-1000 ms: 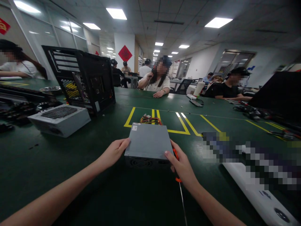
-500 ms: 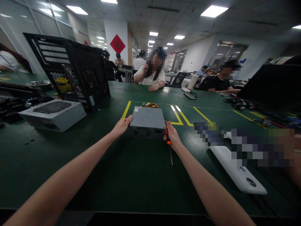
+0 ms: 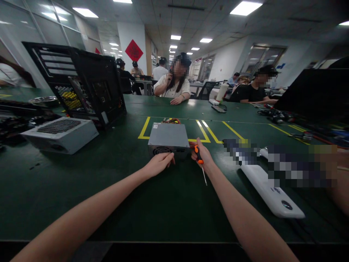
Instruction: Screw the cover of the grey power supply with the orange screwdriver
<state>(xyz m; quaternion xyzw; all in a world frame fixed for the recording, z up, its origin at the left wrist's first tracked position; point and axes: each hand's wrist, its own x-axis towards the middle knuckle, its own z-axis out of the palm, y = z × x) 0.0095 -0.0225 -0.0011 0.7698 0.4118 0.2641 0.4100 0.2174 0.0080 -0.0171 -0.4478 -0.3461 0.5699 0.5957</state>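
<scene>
A grey computer power supply (image 3: 168, 134) with a fan grille on its near face sits on the green table in front of me, its coloured wires (image 3: 174, 120) bunched behind it. My left hand (image 3: 160, 162) is just in front of the grille, fingers loosely bent and no object visible in them; whether it touches the case I cannot tell. At the right side of the power supply, my right hand (image 3: 203, 154) grips a screwdriver (image 3: 200, 156) with an orange and black handle. The shaft points down toward me. Fingers of that hand are partly hidden beside the case.
A second power supply (image 3: 64, 134) lies at left, near an upright black computer case (image 3: 81, 80) and a metal bowl (image 3: 43, 100). At right are a white device (image 3: 272, 189) and a dark screen (image 3: 311, 94). A person (image 3: 173, 85) sits across the table.
My left hand has left the left side of the power supply and moved right, in front of it. My right hand has shifted slightly, and the screwdriver's handle shows more fully.
</scene>
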